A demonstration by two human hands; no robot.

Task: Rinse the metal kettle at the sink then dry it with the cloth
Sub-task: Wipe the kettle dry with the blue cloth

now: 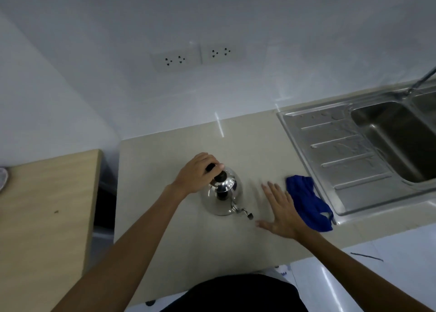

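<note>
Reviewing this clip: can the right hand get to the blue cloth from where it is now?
Probably yes. The right hand is open, fingers spread over the counter, right beside the blue cloth with nothing between them. The kettle sits on its other side.

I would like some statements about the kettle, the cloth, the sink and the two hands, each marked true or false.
1. The left hand grips the black handle of the kettle. True.
2. The kettle stands inside the sink. False: it stands on the counter, left of the sink.
3. The right hand holds the blue cloth. False: it is open with fingers spread, beside the cloth.
4. The cloth lies next to the sink's draining board. True.
5. Water runs from the tap. False: no stream is visible.
</note>
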